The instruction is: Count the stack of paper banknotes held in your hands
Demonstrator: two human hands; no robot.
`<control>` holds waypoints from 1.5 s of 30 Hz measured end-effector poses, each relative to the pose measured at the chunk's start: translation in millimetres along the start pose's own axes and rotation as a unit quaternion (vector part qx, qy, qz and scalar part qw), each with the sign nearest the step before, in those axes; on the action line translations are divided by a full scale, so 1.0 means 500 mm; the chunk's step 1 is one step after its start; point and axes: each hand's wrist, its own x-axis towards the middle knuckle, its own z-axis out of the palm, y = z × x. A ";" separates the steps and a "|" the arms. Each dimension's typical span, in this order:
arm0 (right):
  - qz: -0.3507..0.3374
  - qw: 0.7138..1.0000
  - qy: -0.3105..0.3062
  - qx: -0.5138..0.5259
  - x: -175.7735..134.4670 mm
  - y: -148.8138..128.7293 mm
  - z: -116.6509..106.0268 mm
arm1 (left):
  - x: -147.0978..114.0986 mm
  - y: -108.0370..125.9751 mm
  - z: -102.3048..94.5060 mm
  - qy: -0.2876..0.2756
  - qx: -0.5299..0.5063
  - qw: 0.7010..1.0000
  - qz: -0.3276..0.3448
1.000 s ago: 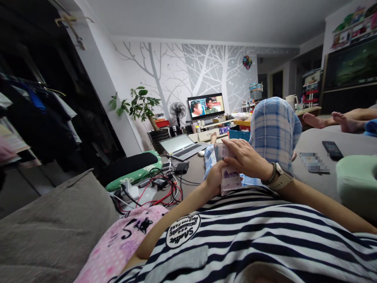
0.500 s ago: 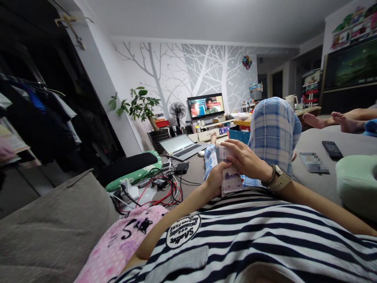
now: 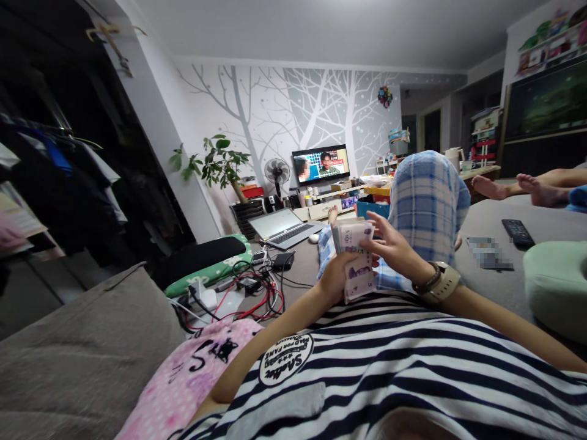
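handling of the banknotes [image 3: 359, 278] looks part-way: upper ends splayed, nothing squared up; amount done or left, cannot tell. one stack, held just before the striped shirt [image 3: 367, 345]; notes overlap, uncountable. two hands: left hand [image 3: 338, 278] fingers closed round the stack; right hand [image 3: 395, 247] fingers parted at its right edge, pinch unclear. one laptop [image 3: 287, 231], near sofa's [image 3: 486, 214] far edge.

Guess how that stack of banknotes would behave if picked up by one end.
The stack of banknotes would probably flex, being made of thin sheets. It may splay or slip apart, since its edges look uneven near the far end.
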 end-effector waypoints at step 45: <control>0.009 0.995 -0.047 -0.085 -0.010 -0.005 0.054 | 0.037 -0.006 0.010 0.143 -0.084 0.976 0.143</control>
